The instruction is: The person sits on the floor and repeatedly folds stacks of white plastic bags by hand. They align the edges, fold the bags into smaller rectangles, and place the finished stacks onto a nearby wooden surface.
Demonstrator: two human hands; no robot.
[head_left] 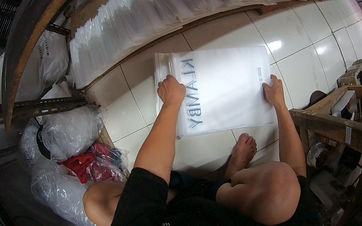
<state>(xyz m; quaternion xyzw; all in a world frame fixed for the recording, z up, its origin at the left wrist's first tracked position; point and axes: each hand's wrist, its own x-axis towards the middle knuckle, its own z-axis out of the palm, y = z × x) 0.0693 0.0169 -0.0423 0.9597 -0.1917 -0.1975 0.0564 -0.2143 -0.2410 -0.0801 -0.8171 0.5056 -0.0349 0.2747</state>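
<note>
A flat, neatly squared stack of frosted plastic bags (226,90) with dark printing lies on the tiled floor before me. My left hand (171,90) is closed on the clear strip along the stack's left edge, its fingers curled down. At the opposite edge, my right hand (273,90) grips the side, the thumb lying on top and the other fingers partly hidden around the border. How many bags each hand holds cannot be made out.
A long row of similar bags (144,18) stands packed on a low board beyond the stack. Clear plastic sacks (72,133) and a red bundle (80,166) lie at left beside a metal rack (28,109). A wooden frame (344,122) stands at right. My bare foot (242,153) rests near the stack.
</note>
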